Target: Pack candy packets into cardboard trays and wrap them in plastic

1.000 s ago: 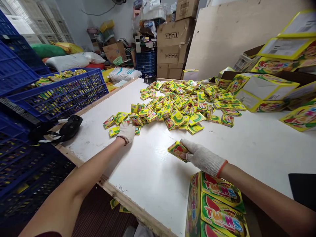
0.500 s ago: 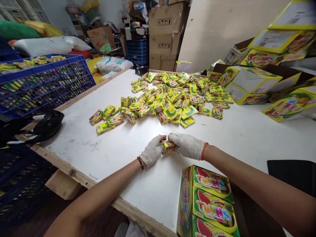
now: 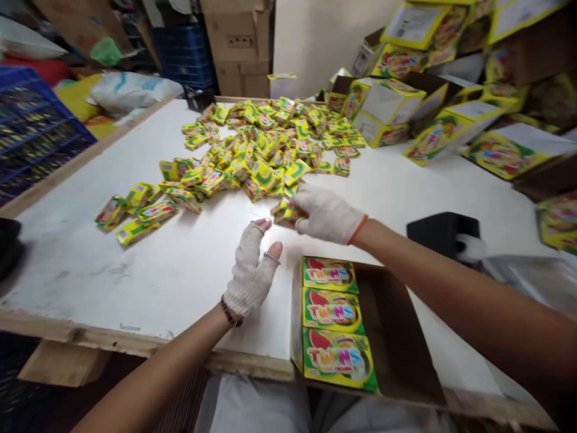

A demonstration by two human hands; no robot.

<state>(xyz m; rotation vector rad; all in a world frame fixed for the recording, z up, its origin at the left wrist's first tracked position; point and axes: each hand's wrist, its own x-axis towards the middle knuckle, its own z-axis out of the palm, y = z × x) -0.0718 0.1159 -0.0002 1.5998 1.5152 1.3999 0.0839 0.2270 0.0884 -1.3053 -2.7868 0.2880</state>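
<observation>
My right hand [image 3: 325, 213], in a white knit glove with an orange cuff, grips a small stack of yellow-green candy packets [image 3: 285, 212] just above the white table [image 3: 135, 264]. My left hand [image 3: 252, 270], in a fingertip-less white glove, hovers open beside it with nothing in it. Right in front of me lies an open cardboard carton [image 3: 387, 337] with three "TWINS" boxes [image 3: 331, 322] lined along its left side. A big heap of loose packets [image 3: 252, 153] spreads across the table beyond both hands.
Several yellow display boxes [image 3: 392, 108] are piled at the back right. A blue crate [image 3: 31, 132] with packets stands at the left edge. A black object [image 3: 444, 234] sits right of my forearm. Brown cartons [image 3: 238, 48] and sacks stand behind the table.
My left hand let go of the packets and drew back, open. My right hand keeps the stack and has moved slightly toward the heap. The view tilted down and right, showing the carton.
</observation>
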